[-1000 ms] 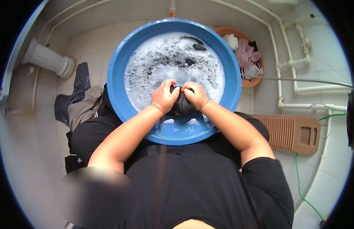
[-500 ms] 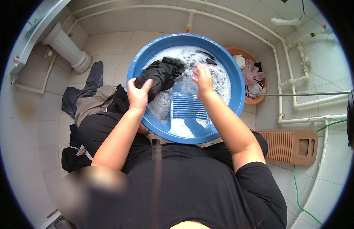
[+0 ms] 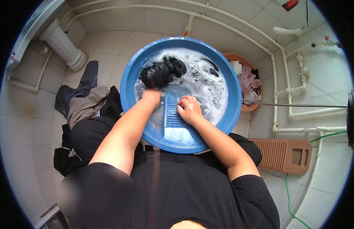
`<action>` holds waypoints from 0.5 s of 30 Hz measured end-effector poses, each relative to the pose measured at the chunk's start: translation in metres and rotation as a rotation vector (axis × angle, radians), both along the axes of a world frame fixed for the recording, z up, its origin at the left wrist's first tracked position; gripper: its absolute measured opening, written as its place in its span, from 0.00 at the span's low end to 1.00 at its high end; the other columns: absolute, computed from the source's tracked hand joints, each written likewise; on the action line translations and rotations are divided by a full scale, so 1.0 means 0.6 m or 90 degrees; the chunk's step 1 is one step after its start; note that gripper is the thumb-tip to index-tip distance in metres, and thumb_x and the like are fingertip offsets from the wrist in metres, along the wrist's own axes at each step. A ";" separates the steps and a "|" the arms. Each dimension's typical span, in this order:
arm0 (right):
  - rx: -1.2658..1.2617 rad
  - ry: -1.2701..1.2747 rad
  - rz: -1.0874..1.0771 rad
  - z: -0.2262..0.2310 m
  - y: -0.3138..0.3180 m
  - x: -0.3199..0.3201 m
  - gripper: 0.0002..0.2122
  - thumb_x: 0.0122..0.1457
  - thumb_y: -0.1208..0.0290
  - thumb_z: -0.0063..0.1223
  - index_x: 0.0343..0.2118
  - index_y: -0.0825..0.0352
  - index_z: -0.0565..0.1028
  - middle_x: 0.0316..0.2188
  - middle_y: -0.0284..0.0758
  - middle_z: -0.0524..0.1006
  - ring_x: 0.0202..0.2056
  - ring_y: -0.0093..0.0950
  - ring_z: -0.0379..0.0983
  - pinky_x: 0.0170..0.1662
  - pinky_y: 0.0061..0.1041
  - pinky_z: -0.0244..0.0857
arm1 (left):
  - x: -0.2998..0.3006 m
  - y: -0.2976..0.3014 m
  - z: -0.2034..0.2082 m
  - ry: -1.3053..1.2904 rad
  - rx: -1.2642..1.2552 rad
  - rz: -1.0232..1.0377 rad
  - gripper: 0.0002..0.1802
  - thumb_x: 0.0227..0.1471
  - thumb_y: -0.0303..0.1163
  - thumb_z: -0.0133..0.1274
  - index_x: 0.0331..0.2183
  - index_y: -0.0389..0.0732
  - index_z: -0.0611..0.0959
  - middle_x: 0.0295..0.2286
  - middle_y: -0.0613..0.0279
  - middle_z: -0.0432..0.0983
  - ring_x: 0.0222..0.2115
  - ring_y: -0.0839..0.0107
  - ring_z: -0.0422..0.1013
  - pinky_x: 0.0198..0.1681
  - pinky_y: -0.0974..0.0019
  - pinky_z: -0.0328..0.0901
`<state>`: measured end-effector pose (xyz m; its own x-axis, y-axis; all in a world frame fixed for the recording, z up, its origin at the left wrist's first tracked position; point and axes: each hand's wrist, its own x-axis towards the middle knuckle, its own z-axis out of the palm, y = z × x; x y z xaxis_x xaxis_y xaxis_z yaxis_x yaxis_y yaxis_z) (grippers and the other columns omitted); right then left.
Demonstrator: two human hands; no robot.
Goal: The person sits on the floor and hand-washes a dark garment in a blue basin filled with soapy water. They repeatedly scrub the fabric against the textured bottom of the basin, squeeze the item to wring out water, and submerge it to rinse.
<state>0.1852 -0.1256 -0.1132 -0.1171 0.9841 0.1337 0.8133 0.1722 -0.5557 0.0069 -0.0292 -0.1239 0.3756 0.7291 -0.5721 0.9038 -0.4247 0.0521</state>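
Observation:
A large blue basin [image 3: 125, 87] of sudsy water stands in front of me. At its far left a wet black garment [image 3: 158, 72] lies bunched, part of it above the suds. My left hand [image 3: 151, 98] dips into the water at the garment's near edge, left of the basin's blue washboard [image 3: 176, 110]; its fingers are hidden. Over the washboard's right edge rests my right hand [image 3: 190, 108], fingers slightly bent and apart, with nothing seen in them. Another dark piece of cloth [image 3: 213, 71] pokes through the foam at the far right.
Behind the basin on the right is an orange tub [image 3: 260, 89] holding pink and white laundry [image 3: 250, 80]. A brown washboard [image 3: 282, 154] lies right of my knee. Grey and black clothes [image 3: 87, 103] are heaped on the left floor. White pipes [image 3: 274, 76] run along the walls.
My left hand has let the garment's raised end down and moved into the water near me. My right hand has come down and left onto the blue washboard. The view has shifted slightly.

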 end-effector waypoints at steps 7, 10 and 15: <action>-0.002 0.010 -0.003 -0.005 0.008 -0.004 0.06 0.46 0.68 0.51 0.24 0.64 0.75 0.35 0.36 0.72 0.42 0.36 0.65 0.46 0.34 0.58 | -0.011 0.039 -0.070 -0.017 0.057 -0.009 0.20 0.39 0.28 0.53 0.40 0.48 0.78 0.41 0.55 0.73 0.44 0.61 0.69 0.46 0.62 0.64; 0.006 0.009 -0.004 -0.012 0.008 0.001 0.06 0.46 0.68 0.51 0.24 0.63 0.75 0.35 0.35 0.72 0.42 0.36 0.65 0.46 0.35 0.58 | -0.006 0.038 -0.036 -0.069 0.084 -0.015 0.21 0.39 0.29 0.54 0.41 0.46 0.78 0.41 0.54 0.73 0.43 0.60 0.70 0.46 0.63 0.64; 0.014 0.015 -0.022 -0.014 0.008 0.000 0.06 0.46 0.67 0.51 0.24 0.63 0.76 0.36 0.35 0.72 0.43 0.36 0.65 0.46 0.36 0.58 | -0.004 0.043 0.024 -0.345 0.005 0.281 0.28 0.38 0.35 0.56 0.46 0.44 0.73 0.38 0.51 0.74 0.40 0.56 0.71 0.44 0.61 0.64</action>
<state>0.1852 -0.1210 -0.1216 -0.0801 0.9843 0.1573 0.8061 0.1567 -0.5706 0.0046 -0.0033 -0.1096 0.2747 0.8824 -0.3820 0.8395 -0.0263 0.5427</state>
